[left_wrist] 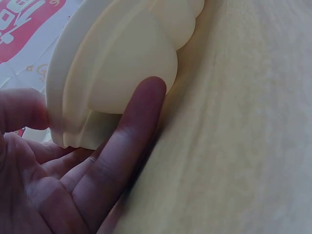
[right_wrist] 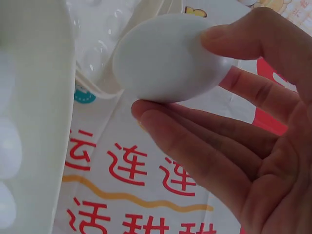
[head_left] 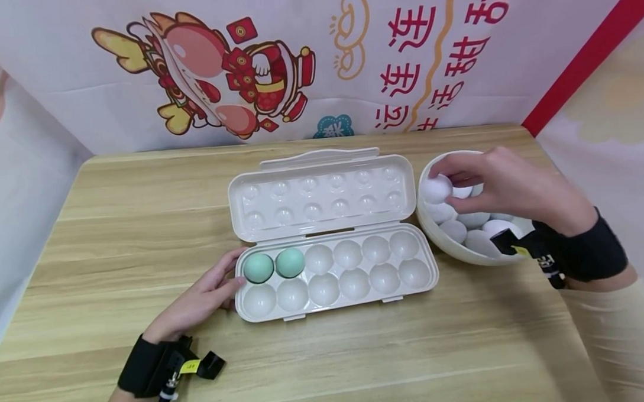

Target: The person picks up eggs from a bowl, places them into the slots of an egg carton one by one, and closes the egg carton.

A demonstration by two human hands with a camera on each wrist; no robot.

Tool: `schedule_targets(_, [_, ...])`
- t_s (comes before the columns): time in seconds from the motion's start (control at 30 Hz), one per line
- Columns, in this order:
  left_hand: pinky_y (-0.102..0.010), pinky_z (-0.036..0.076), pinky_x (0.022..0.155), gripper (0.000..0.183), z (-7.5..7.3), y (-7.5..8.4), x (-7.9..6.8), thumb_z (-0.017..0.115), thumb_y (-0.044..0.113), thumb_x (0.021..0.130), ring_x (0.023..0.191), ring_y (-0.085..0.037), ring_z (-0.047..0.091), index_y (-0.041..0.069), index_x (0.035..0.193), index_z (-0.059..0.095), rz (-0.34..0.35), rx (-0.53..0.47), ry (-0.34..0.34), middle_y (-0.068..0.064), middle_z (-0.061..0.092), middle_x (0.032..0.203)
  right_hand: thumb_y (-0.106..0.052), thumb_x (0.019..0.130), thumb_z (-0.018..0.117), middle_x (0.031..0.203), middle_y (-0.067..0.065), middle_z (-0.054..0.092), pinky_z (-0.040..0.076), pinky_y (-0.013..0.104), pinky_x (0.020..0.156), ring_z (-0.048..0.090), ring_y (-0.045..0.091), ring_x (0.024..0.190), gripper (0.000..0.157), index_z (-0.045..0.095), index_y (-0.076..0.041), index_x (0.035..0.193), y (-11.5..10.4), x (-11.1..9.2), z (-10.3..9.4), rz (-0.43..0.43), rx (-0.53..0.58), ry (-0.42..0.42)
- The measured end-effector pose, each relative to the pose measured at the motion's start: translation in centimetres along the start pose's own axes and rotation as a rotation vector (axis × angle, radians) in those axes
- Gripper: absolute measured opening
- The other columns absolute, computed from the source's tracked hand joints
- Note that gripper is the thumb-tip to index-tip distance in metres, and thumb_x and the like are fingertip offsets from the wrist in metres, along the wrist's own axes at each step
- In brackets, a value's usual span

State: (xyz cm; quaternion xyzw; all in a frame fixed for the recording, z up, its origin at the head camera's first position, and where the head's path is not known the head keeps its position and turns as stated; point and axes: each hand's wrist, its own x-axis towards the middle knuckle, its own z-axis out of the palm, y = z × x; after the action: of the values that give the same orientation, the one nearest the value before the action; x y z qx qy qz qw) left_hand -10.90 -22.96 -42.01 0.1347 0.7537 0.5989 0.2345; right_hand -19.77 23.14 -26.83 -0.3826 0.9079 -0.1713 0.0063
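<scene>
An egg storage box (head_left: 355, 282) with a cream, cupped base lies with its lid (head_left: 324, 195) folded back. Two pale green eggs, the corner one (head_left: 258, 267) and its neighbour (head_left: 290, 262), fill the back row's left cups. My left hand (head_left: 200, 303) grips the box's left end; in the left wrist view its fingers (left_wrist: 141, 117) reach under the rim beside a cup's underside. Over a cream bowl (head_left: 447, 251) of eggs, my right hand (head_left: 518, 188) pinches a white egg (right_wrist: 165, 58) between thumb and fingers.
Several whitish eggs (head_left: 478, 241) lie in the bowl, which stands close to the box's right end. Behind the wooden table (head_left: 142, 231) hangs a printed cloth (head_left: 317, 59) with red characters and a cartoon figure.
</scene>
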Motion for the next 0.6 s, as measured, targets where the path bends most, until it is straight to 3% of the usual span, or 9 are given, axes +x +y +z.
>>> schedule_targets(0.27, [-0.035,0.053,0.071,0.049,0.0,0.1,0.0,0.045,0.012,0.104,0.098,-0.025,0.055,0.009,0.149,0.025,-0.001,-0.003,0.001,-0.021,0.037,0.139,-0.002,0.074,0.082,0.103,-0.004,0.066,0.055,0.032,0.075,0.067,0.012,0.089,0.043,0.065,-0.012,0.113,-1.0,1.1,1.3,-0.084,0.116,0.009])
schedule_targets(0.6, [-0.035,0.053,0.072,0.048,0.0,-0.1,-0.1,0.044,0.012,0.104,0.101,-0.023,0.054,0.006,0.147,0.025,0.003,-0.007,0.0,-0.022,0.036,0.138,-0.003,0.079,0.078,0.102,-0.002,0.065,0.055,0.032,0.077,0.067,0.011,0.089,0.037,0.065,-0.009,0.112,-2.1,2.8,2.9,-0.124,0.21,-0.049])
